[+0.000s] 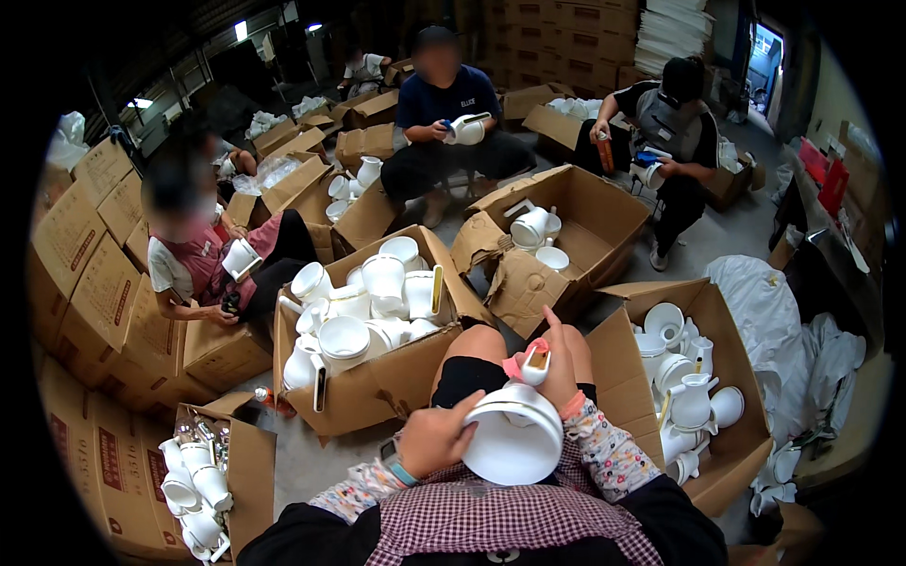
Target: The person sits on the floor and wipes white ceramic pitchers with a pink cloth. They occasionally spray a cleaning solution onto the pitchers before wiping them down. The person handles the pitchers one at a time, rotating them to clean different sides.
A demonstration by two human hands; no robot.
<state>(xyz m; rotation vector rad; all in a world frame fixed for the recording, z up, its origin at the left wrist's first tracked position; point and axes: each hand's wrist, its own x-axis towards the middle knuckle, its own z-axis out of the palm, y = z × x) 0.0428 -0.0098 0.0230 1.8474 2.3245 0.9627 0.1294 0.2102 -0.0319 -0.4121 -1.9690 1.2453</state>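
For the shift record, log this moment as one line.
left hand: gripping white vessel | right hand: at its handle | vessel: round end facing camera | cardboard box ahead-left: more white vessels

Seated with bent knees (pixel 478 344), a worker draws both forearms (pixel 604 443) together over the lap, black fabric sleeves (pixel 675 514) topped by white, flower-printed oversleeves (pixel 618 462). The left grip (pixel 434 440), a bare hand with a dark-faced watch (pixel 388 450) and a slim teal band (pixel 405 474) at its wrist, angles inward, fingers curled in a hold. Farther forward, the right grip (pixel 560 370), also a hand, points one finger straight ahead, its palm cupped inward.
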